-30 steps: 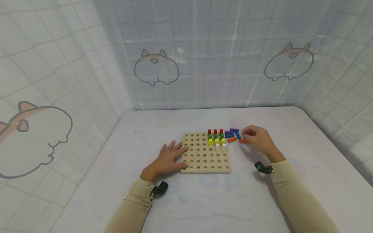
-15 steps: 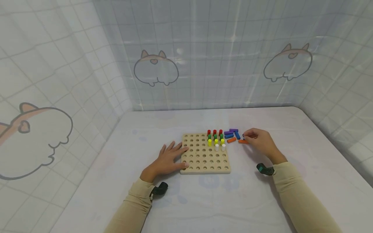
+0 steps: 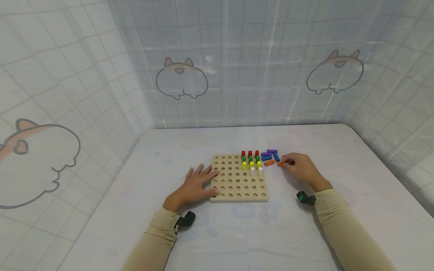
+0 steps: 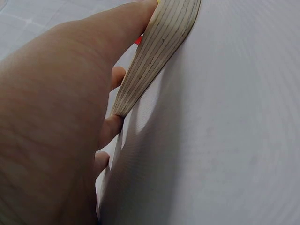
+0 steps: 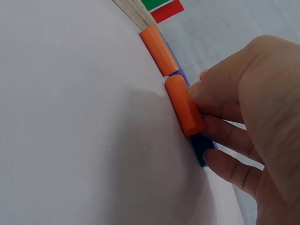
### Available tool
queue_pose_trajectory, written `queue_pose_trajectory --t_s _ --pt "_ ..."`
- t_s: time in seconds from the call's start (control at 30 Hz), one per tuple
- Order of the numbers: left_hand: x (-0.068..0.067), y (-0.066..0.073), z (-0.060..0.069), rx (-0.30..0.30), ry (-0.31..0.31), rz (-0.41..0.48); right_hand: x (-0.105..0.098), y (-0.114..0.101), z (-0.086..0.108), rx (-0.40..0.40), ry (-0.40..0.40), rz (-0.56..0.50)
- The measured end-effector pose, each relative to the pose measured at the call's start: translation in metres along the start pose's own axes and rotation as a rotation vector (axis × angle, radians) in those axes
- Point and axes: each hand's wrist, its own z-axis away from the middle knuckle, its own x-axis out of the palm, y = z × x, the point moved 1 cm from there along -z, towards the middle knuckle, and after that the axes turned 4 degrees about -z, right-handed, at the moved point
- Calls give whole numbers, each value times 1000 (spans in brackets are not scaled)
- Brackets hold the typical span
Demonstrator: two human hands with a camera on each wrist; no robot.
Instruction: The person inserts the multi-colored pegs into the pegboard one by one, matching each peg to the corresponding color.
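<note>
Eleven standing pegs [image 3: 251, 164] done, loose pegs [image 3: 269, 163] left nearer the right edge of the worktop [image 3: 339, 146]; your left hand [image 3: 195, 186] spread, right hand [image 3: 301, 167] grip unclear

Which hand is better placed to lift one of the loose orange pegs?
Probably the right hand: it is right at one orange peg, off the right side of the board. The left hand rests at the board's left edge, across from the orange pegs.
</note>
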Motion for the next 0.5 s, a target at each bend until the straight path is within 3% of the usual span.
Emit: queue_pose_trajectory --t_s 0.3,0.5 --pt "5 -3 0 -13 6 5 7 -1 4 5 -64 61" --pt "3 -1 -1 -1 18 -4 5 -4 6 -39 -4 48"
